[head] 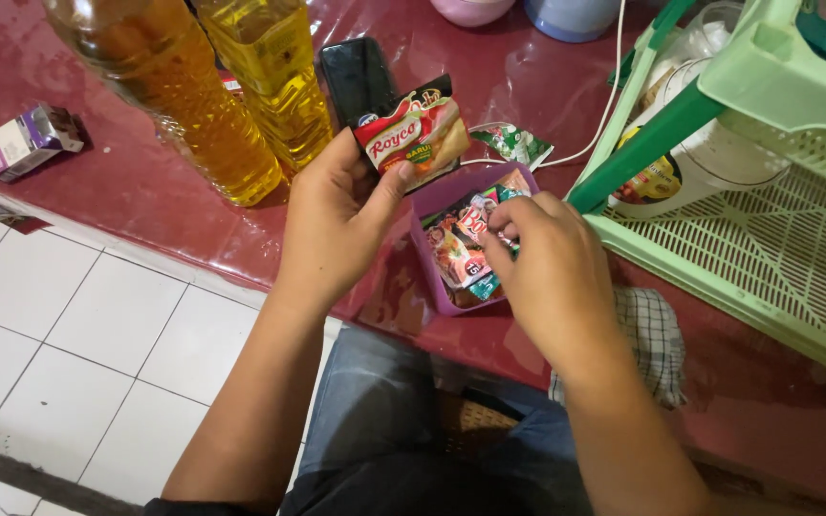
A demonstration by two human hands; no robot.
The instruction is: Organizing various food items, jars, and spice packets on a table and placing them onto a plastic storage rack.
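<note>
My left hand (336, 225) is closed around a small red seasoning sachet (415, 139), thumb pressed against its lower edge and fingers behind it, holding it up just above the near-left corner of a purple plastic box (429, 203). My right hand (545, 263) is dipped into that box from the right, fingertips (501, 222) curled and pinching at the packets inside (458, 250), a jumble of red, orange and green sachets that fills the box; I cannot tell which single packet the fingers have hold of. The box sits on a dark red glossy tabletop (126, 182), close to its front edge. Behind my left hand stand two clear bottles of yellow cooking oil (270, 81), side by side, with a black phone (356, 81) lying just beside them. A loose green sachet (513, 143) lies on the table beyond the box, near a white cable (606, 105). To the right is a pale green plastic rack (767, 248), and a checked cloth (652, 334) hangs over the table edge under my right wrist. A small purple and white carton (26, 143) lies far left.
</note>
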